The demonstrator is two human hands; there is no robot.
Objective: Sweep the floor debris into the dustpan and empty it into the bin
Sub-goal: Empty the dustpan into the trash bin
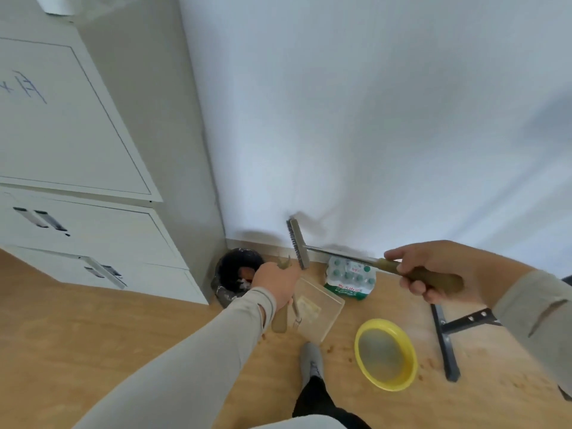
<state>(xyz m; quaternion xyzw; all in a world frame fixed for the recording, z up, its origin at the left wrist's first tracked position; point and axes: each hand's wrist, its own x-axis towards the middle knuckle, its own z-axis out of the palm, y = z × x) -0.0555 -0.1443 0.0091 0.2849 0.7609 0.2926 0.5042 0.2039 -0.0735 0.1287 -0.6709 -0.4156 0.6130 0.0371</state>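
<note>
The right hand [433, 274] is curled round the olive-brown handle of a small brush [298, 243], holding it up in the air with the metal shaft running left and the bristled head standing on edge in front of the white wall [371, 119], just above and beside the left hand [277, 284]. The left hand grips the handle of the clear dustpan [318, 308], which hangs tilted just right of that hand, its pan on the side away from the black-lined bin [235, 270]. The bin stands on the wooden floor [123, 329] in the corner between the grey cabinet [93, 150] and the wall, just left of the left hand. Crumbs of debris [337, 349] lie scattered on the floor near a yellow sieve [385, 354] and below the dustpan. A wrapped pack of bottles [349, 277] sits against the wall's foot, under the brush shaft.
</note>
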